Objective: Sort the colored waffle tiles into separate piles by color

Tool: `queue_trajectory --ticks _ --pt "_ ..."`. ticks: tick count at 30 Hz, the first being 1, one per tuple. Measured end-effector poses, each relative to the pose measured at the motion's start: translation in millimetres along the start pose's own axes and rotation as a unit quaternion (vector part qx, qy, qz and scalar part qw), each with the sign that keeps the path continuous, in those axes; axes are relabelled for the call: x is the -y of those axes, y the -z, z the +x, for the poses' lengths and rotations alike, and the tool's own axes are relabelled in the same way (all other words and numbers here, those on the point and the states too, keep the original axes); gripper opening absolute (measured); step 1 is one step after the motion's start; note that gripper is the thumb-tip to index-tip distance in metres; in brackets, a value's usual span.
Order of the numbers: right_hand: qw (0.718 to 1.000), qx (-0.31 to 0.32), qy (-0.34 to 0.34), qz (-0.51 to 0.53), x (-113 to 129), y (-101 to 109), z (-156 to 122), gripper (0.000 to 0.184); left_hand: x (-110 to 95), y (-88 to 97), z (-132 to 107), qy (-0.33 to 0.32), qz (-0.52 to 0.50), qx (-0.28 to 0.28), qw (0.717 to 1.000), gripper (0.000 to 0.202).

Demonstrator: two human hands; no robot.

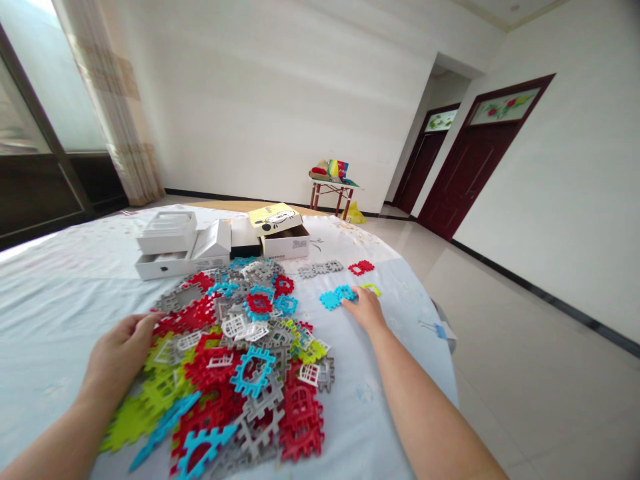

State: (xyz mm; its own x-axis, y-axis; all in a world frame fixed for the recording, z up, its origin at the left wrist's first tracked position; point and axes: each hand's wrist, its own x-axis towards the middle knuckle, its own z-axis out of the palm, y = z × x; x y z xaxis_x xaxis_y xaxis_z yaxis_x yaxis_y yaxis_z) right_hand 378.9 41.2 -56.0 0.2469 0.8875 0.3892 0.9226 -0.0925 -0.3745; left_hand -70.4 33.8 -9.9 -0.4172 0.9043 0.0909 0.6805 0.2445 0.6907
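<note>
Left hand (117, 353): fingers (150, 319) lightly curled at the near edge of the tile pile (240, 360), against a red tile (187, 317); I cannot tell whether any tile is gripped. Right hand (365, 308): fingers (350, 300) extended and apart, tips touching the blue tiles (331, 300), nothing lifted. The pile of interlocking plastic tiles, red, grey, blue, green and white, lies on the pale blue cloth (395, 360), between my hands. Just beyond the right hand lie a green tile (371, 289) and red tiles (361, 267), with a grey strip (320, 269) beside them. Two opened white boxes (167, 243) and a shoebox (285, 241) stand beyond the pile.
</note>
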Motion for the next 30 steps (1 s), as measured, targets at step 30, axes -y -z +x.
queue_trajectory --ticks 30 --pt "0.993 -0.057 0.104 0.029 33.4 16.0 -10.7 0.038 6.8 -3.2 5.2 -0.017 -0.017 -0.004 1.0 0.04"
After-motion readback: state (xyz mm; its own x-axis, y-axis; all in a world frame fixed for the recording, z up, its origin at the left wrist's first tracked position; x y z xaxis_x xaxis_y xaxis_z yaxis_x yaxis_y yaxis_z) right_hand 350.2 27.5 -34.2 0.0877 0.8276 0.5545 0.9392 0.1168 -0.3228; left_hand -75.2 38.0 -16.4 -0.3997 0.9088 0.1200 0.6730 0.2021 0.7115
